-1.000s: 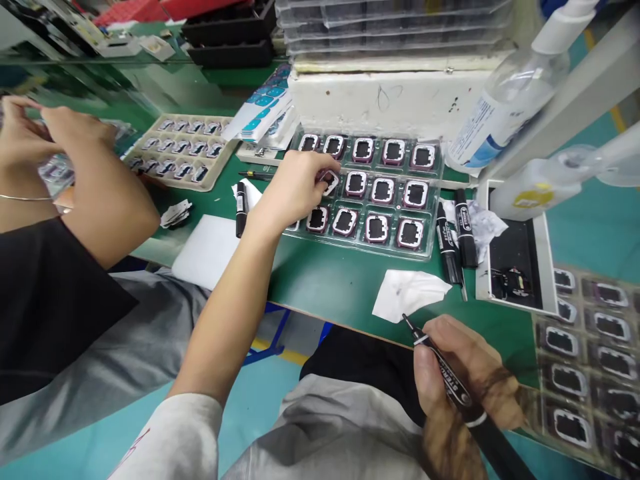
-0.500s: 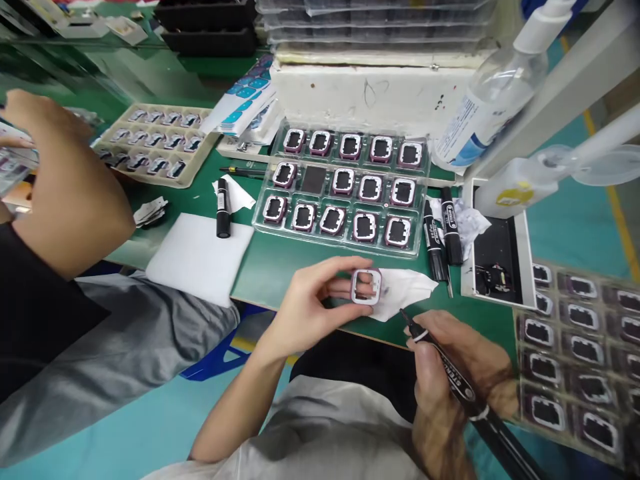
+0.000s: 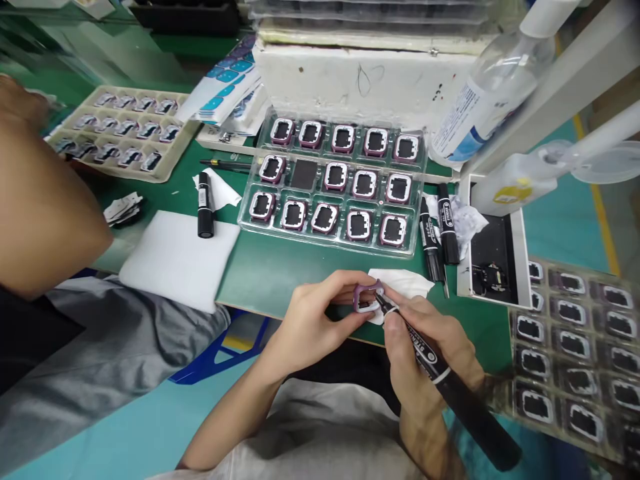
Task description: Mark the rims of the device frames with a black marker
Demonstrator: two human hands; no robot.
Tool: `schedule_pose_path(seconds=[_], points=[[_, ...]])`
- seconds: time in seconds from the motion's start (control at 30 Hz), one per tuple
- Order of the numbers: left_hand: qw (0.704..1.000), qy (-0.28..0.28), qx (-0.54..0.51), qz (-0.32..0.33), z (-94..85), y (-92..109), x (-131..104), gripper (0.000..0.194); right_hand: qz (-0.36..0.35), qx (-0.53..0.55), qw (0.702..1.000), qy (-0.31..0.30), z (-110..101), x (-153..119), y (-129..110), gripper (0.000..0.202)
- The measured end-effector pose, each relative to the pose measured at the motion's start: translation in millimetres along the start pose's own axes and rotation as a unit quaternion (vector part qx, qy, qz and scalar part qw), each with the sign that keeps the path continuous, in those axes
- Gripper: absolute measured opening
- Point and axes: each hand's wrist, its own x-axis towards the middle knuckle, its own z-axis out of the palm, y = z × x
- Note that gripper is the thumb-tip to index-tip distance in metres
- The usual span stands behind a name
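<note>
A small purple and white watch frame (image 3: 361, 307) is pinched between the thumb and fingers of my left hand (image 3: 320, 320), just over the table's front edge. My right hand (image 3: 425, 340) grips a black marker (image 3: 434, 363), its tip at the right side of the frame. Under and behind the frame lies a white wipe (image 3: 407, 283). Beyond my hands stands a clear plastic tray (image 3: 325, 239) with rows of similar frames; one pocket in its middle row shows only a dark bottom.
More markers (image 3: 448, 227) and a crumpled wipe lie right of the tray, beside a white box (image 3: 524, 267), bottles (image 3: 500, 100) and another tray of frames (image 3: 555, 360). Left are a white foam sheet (image 3: 175, 257), a capped marker (image 3: 205, 207) and a co-worker's arm (image 3: 45, 193).
My right hand has moved left and brought the marker tip to the frame. The frame has tilted in my left hand. The view has shifted slightly, and the co-worker's arm sits further left.
</note>
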Motion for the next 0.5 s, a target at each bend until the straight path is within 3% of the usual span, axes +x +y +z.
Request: schedule_pose_path(seconds=[0.33,0.5], points=[[0.996,0.016,0.083,0.025,1.2,-3.7,-2.6,0.042,0.034,-0.022,0.999,-0.018,-4.4,-8.6,-1.0,0.016],[0.993,0.017,0.109,0.031,2.0,-4.1,-3.4,0.041,0.035,-0.027,0.999,-0.02,-2.4,-3.4,-3.5,0.006]])
